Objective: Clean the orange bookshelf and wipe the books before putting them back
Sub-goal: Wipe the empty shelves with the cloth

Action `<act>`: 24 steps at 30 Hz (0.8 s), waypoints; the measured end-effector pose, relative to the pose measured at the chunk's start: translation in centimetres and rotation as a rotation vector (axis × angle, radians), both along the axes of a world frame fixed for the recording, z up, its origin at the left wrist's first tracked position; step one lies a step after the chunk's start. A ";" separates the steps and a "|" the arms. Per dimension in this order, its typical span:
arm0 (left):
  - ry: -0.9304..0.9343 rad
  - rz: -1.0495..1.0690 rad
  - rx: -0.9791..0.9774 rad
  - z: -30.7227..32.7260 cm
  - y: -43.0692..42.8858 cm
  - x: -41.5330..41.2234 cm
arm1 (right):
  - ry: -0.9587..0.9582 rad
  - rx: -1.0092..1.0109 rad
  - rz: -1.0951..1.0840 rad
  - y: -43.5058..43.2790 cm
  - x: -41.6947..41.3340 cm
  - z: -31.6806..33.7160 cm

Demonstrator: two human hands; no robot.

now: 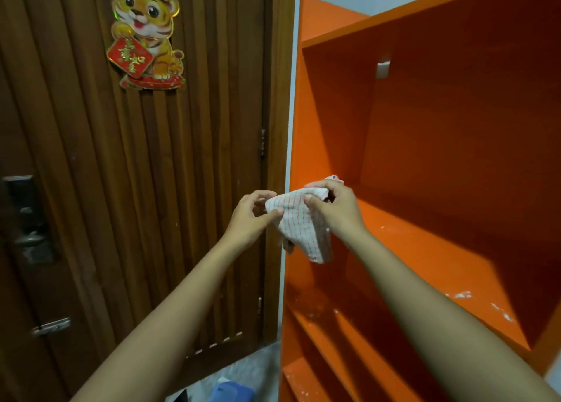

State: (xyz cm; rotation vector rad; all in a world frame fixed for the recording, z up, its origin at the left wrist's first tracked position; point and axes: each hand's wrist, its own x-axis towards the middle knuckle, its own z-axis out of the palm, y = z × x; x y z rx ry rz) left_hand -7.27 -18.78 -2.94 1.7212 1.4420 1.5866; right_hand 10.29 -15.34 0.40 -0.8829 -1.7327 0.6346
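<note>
- Cloth (303,222): white with a fine red check. I hold it in the air in front of the left upright of the orange bookshelf (425,134), and it touches no shelf. Its lower part hangs in a limp point, so I judge it light, soft and without stiffness of its own. It will take whatever shape the grip gives it.
- Left hand (252,216): thumb and forefinger pinch the cloth's upper left edge, and the other fingers are curled loosely behind.
- Right hand (337,207): fingers and thumb are curled over the upper right edge, gripping a bunched fold. The top edge spans between the two hands.
- Where to hold, as I judge it: an edge pinch suits only unfolding or refolding. For wiping I would gather the cloth into a pad under one palm with the loose corner tucked in, so that nothing drags.
- Shelf board (449,268): glossy orange and rigid, with white specks (461,295) toward its front edge. A lower board shows more specks. The gloss suggests little friction, so pressure rather than grip should do the work.
- Books: none in view, so I cannot say how they will handle.
- Surroundings: a brown slatted door (136,174) bearing a tiger sticker (145,34) stands just left of the bookshelf. A blue object (232,392) on the floor is too cropped to identify.
</note>
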 end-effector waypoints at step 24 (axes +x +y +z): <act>-0.137 -0.356 0.348 4.4 13.5 11.8 | 0.061 0.118 -0.585 5.4 9.7 3.8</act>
